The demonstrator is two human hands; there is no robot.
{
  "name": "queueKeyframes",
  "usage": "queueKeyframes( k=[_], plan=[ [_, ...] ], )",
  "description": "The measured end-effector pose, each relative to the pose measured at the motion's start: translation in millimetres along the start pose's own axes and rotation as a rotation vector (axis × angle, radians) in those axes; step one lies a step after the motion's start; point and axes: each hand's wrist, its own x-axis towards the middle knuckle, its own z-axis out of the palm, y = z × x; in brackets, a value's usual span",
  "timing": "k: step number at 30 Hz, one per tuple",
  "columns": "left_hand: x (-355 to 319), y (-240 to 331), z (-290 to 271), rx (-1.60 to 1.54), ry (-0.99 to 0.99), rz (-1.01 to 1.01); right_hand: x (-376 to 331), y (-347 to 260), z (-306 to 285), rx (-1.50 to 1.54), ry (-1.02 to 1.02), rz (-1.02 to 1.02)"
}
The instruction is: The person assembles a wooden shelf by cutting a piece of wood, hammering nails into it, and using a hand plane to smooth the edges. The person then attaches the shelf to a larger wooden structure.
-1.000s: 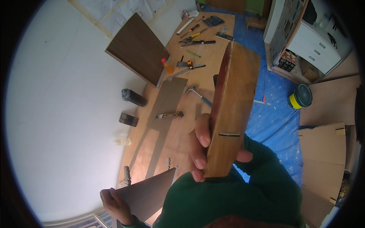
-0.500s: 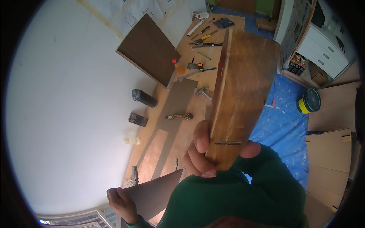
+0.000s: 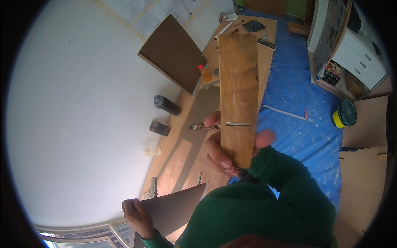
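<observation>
workshop | wooden workbench [image 3: 175,155] | wall drawings [image 3: 159,18] | blue floor sheeting [image 3: 289,93]

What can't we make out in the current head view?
All head view:
- Slotted wooden block: far face, turned away from the camera.
- Right hand: palm, behind the block.
- Bench: whatever lies directly behind the block.
- Dark panel: part of its near end, covered by the left hand and forearm.
- Wall drawings: cut off by the top edge; fine lines too small.
</observation>
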Motion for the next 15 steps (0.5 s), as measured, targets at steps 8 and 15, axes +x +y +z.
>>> queueKeyframes(
  k=[8, 15],
  plan=[
    [4, 11, -11, -0.133, -0.067, -0.076, 11, 6, 0, -1.311, 0.559, 0.354],
    [4, 9, -26, -0.138, -0.143, -0.078, 21, 70, -7, -1.939, 0.106, 0.385]
  ],
)
